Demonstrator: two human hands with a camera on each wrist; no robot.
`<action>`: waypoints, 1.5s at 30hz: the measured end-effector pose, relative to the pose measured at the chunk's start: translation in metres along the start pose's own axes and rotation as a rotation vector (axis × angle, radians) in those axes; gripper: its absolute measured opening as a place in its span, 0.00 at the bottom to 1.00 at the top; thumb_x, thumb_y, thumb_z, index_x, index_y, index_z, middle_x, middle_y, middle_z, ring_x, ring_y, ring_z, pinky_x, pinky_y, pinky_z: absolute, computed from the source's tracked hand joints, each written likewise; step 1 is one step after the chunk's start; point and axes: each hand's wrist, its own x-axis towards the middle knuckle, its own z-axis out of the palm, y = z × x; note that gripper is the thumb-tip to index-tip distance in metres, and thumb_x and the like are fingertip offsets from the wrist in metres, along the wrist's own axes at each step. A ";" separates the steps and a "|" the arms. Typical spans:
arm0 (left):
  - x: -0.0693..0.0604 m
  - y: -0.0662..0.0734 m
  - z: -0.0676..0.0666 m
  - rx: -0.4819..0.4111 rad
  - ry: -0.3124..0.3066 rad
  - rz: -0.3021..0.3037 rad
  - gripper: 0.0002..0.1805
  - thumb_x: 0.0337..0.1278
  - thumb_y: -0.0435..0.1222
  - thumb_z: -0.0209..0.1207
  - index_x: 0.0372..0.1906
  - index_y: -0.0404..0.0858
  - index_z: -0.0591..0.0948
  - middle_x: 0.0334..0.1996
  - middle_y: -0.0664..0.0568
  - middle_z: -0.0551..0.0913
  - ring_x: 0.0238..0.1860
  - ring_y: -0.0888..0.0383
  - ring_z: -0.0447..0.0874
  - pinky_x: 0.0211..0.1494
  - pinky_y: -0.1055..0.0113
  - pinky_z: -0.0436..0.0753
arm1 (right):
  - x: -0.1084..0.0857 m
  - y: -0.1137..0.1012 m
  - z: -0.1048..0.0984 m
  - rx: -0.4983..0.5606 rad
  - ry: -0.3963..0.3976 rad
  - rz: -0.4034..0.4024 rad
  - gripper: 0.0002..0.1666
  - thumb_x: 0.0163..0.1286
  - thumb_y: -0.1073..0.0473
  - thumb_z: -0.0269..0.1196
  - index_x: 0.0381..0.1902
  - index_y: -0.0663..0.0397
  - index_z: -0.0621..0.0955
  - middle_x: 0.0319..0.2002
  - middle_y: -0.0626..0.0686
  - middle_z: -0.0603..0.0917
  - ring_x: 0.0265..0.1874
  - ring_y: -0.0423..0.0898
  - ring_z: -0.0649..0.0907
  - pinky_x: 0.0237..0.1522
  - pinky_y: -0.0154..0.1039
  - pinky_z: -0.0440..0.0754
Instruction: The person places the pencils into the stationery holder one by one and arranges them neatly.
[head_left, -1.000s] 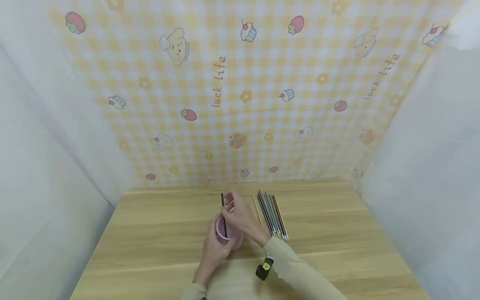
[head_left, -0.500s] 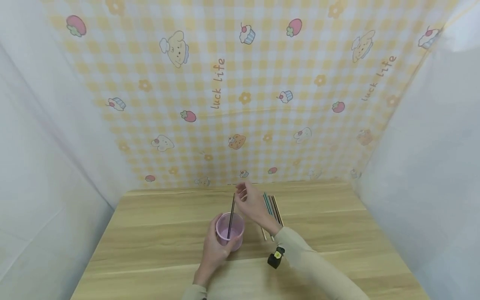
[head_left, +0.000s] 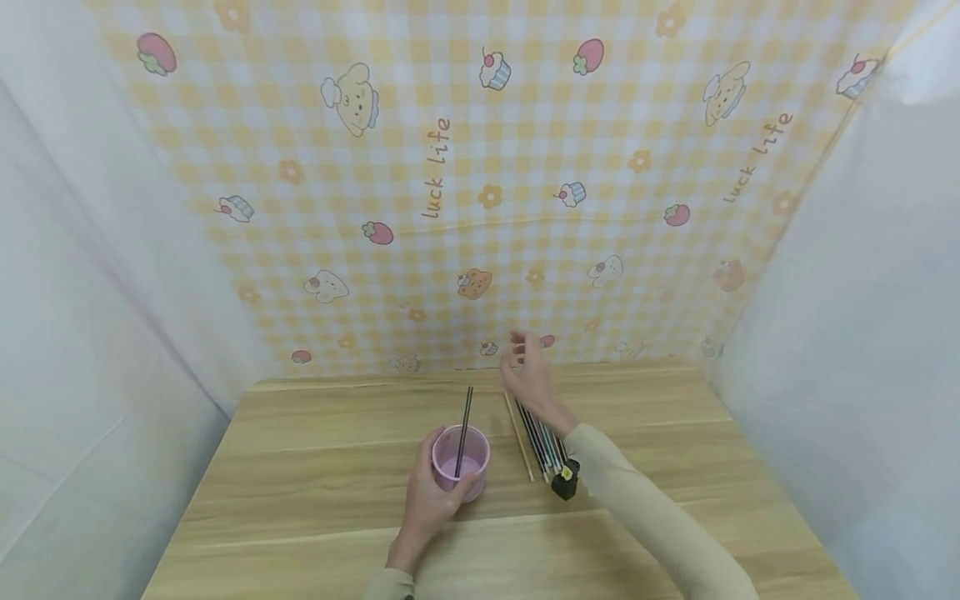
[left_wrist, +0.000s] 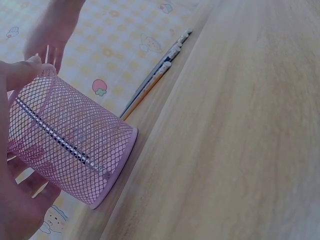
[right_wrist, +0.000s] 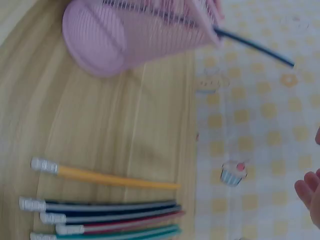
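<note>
My left hand (head_left: 430, 500) grips a pink mesh pencil cup (head_left: 477, 450), thumb on one side and fingers on the other. A dark pencil (head_left: 466, 418) leans inside it, its upper end rising above the rim; the left wrist view shows the pencil (left_wrist: 60, 142) through the mesh. My right hand (head_left: 531, 377) is raised over the far ends of the pencils lying on the table, holding nothing, fingers loosely bent. Beneath it are a yellow pencil (right_wrist: 115, 177) and several dark, red and teal striped pencils (right_wrist: 115, 206) with white eraser ends, partly hidden by the hand and arm.
The pencils lie side by side on the wooden table (head_left: 315, 467), to the right of the cup. A yellow checked cloth (head_left: 420, 267) hangs behind the table's far edge. White sheets (head_left: 847, 333) stand on both sides. A black wrist camera (head_left: 566, 481) sits at my right wrist.
My right hand has let go of the dark pencil, now leaning in the cup, and moved right and away to above the lying pencils. My left hand stays on the cup.
</note>
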 end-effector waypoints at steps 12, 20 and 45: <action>-0.005 0.000 0.006 -0.018 -0.006 -0.045 0.51 0.41 0.36 0.78 0.73 0.35 0.65 0.65 0.39 0.76 0.61 0.38 0.78 0.63 0.38 0.80 | -0.005 0.051 -0.023 -0.118 -0.026 0.206 0.34 0.69 0.65 0.63 0.69 0.70 0.67 0.62 0.71 0.74 0.58 0.65 0.78 0.59 0.58 0.82; -0.001 0.003 0.002 -0.033 0.000 -0.040 0.50 0.41 0.36 0.78 0.73 0.36 0.66 0.65 0.39 0.76 0.61 0.38 0.78 0.64 0.38 0.80 | -0.013 0.069 -0.027 -0.175 -0.080 0.273 0.33 0.69 0.64 0.61 0.70 0.65 0.67 0.64 0.68 0.73 0.61 0.66 0.75 0.58 0.58 0.81; -0.003 -0.001 0.002 -0.027 0.003 -0.015 0.48 0.46 0.39 0.77 0.73 0.38 0.65 0.65 0.37 0.75 0.61 0.35 0.78 0.61 0.37 0.81 | -0.057 0.096 -0.026 -0.419 -0.219 0.547 0.24 0.61 0.67 0.59 0.57 0.69 0.77 0.49 0.67 0.83 0.35 0.53 0.79 0.37 0.48 0.84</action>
